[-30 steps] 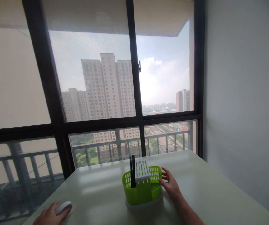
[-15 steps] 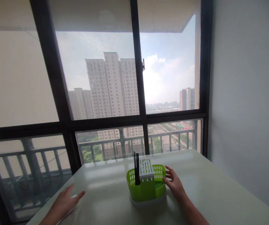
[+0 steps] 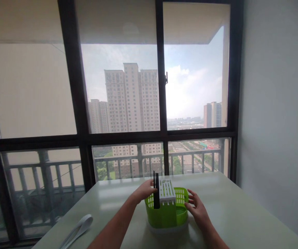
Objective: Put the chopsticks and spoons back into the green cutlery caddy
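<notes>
A bright green slotted cutlery holder (image 3: 161, 218) with a white slotted top piece (image 3: 167, 189) stands on the table. Black chopsticks (image 3: 156, 200) rise upright from its left part. My left hand (image 3: 142, 191) has its fingertips at these chopsticks, the thumb across their front; the other fingers are partly hidden behind. At the holder's right end, my right hand (image 3: 197, 208) grips the rim, thumb on the near side and fingers curved round the outer wall. White spoons (image 3: 80, 228) lie on the table's left side, away from both hands.
The pale, glossy table (image 3: 242, 221) narrows towards a dark-framed window (image 3: 123, 137) at its far edge. A plain wall (image 3: 276, 103) rises on the right. Beyond the glass are a railing and tall buildings.
My left hand has moved right from beside the spoons to the chopsticks, uncovering the spoons. My right hand stays on the holder. The view has shifted slightly.
</notes>
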`<state>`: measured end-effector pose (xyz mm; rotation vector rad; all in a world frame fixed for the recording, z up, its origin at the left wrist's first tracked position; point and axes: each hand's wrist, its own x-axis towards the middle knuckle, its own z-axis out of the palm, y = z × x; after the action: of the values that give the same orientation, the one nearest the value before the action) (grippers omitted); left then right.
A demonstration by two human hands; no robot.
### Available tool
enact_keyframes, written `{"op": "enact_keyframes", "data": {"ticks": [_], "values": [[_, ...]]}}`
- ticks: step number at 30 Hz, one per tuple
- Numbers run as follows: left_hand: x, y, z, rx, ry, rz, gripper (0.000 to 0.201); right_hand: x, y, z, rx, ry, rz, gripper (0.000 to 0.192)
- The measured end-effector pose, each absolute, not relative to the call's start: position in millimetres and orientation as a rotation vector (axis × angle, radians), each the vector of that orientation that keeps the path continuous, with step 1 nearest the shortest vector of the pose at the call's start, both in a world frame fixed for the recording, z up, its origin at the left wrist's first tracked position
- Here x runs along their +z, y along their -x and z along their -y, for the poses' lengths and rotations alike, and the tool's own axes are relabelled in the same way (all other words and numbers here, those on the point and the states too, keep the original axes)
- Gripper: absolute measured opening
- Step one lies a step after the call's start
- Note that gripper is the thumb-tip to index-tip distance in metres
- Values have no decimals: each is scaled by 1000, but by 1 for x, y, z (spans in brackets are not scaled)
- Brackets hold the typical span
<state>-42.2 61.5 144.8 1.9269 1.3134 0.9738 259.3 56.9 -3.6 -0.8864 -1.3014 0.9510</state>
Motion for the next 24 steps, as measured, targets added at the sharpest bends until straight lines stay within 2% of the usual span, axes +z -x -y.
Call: {"op": "enact_keyframes", "data": {"ticks": [4,8,12,18,21,24], "values": [[143,26,-70,948,-1840,-1190,42,-6,-260,-59,962,855,1284,76],[129,22,-65,1174,-1760,-1238,32,-7,-260,-60,988,846,1273,76],[124,27,-62,1472,-1602,-1302,38,-9,-260,-62,1001,843,1265,75],[154,78,-58,1920,-1318,-1454,47,-11,-260,-63,989,850,1275,73],[155,118,-45,1859,-1321,-1641,47,-10,-259,-63,986,861,1279,73],[131,157,-24,1616,-1403,-1918,34,-11,-258,-63,983,857,1280,73]]}}
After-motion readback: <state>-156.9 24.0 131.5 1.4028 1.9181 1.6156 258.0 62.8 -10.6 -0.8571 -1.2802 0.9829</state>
